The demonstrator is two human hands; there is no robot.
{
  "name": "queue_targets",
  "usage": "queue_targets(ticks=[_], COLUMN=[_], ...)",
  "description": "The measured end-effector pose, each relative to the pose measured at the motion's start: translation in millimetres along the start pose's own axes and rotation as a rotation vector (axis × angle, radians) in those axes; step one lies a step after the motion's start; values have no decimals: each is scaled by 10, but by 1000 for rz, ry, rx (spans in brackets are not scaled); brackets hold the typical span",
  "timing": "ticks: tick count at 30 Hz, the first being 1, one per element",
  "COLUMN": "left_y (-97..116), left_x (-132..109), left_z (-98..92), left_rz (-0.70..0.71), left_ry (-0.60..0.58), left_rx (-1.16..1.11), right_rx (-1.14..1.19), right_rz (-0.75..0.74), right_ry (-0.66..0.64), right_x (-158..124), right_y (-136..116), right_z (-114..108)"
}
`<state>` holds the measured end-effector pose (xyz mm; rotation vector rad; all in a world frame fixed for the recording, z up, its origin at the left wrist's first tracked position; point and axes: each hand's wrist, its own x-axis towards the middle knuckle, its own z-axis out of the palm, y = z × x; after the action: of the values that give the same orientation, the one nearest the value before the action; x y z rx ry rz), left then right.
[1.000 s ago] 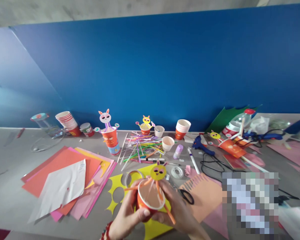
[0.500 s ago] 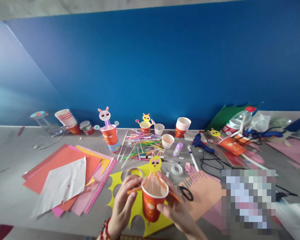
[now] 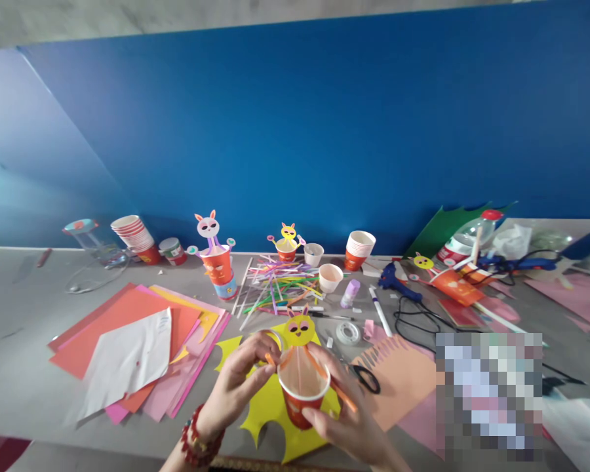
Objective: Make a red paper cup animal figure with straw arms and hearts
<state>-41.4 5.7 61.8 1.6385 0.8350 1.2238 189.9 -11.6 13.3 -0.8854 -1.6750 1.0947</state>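
Note:
A red paper cup [image 3: 302, 401] with a white rim is tilted so that its inside faces me. From it rises a yellow paper rabbit head [image 3: 299, 330], and orange strips stick out over the rim on both sides. My right hand [image 3: 341, 408] grips the cup from the right, thumb on its front. The fingers of my left hand [image 3: 248, 375] pinch the left orange strip [image 3: 270, 359] beside the rim. Beneath both hands lies a yellow sheet [image 3: 260, 413] with round cut-outs. Part of a roll of tape [image 3: 276, 337] shows behind my left fingers.
Black-handled scissors [image 3: 366, 379] and a tape roll [image 3: 348, 334] lie to the right. Coloured paper sheets [image 3: 122, 314] are piled left. Behind are straws [image 3: 280, 288], a glue stick [image 3: 350, 294], finished cup figures [image 3: 216, 265] and a blue glue gun [image 3: 398, 282] with its cord.
My left hand has moved from beside the cup to pinching the left orange strip, which is now bent upward. The cup has tipped slightly toward me, and the rabbit head has shifted a little left.

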Motion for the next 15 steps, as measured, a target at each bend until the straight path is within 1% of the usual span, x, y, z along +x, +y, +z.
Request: queue_targets(ticks=[4,7,9,12,13,15], left_y=[73,65,33,-41,-69,-129], left_x=[32,16,-12,-72,-94,-142], left_z=[-23,-39,-33,21,51,127], left_rz=[-87,-184,-232,-222,-209,-190], left_ry=[-43,-96,-66,29,31,-18], left_rx=[16,7,-51,-108,-133,-229], right_rx=[-88,-143,-157,-103,-78,-42], right_rz=[-38,-47,-59,-49,-43,-32], right_ry=[22,32,28,32,33,42], right_x=[5,-12,-24,-25,-19,0], right_y=[-17,-1,2,-9,-17,-34], right_z=[-1,-12,-20,-11,-2,18])
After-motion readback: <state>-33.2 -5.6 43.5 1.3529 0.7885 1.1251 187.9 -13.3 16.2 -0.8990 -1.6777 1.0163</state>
